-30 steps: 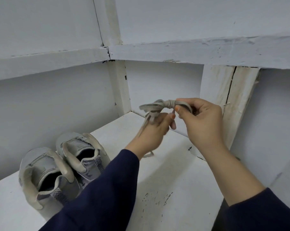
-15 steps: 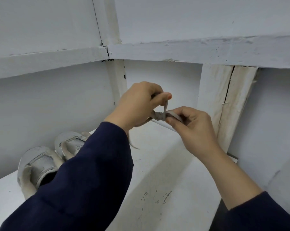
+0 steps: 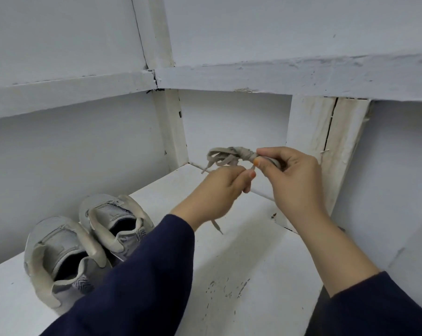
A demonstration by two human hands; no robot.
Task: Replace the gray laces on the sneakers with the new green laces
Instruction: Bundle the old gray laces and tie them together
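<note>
A bundle of gray laces [image 3: 225,155], flat and looped with a knot wound around its middle, is held in the air at the center of the frame. The right hand [image 3: 294,180] pinches the knot and the left hand [image 3: 214,190] pinches a loose end. Two gray sneakers [image 3: 84,238] with beige heel trim sit side by side at lower left on a white shelf [image 3: 241,263].
</note>
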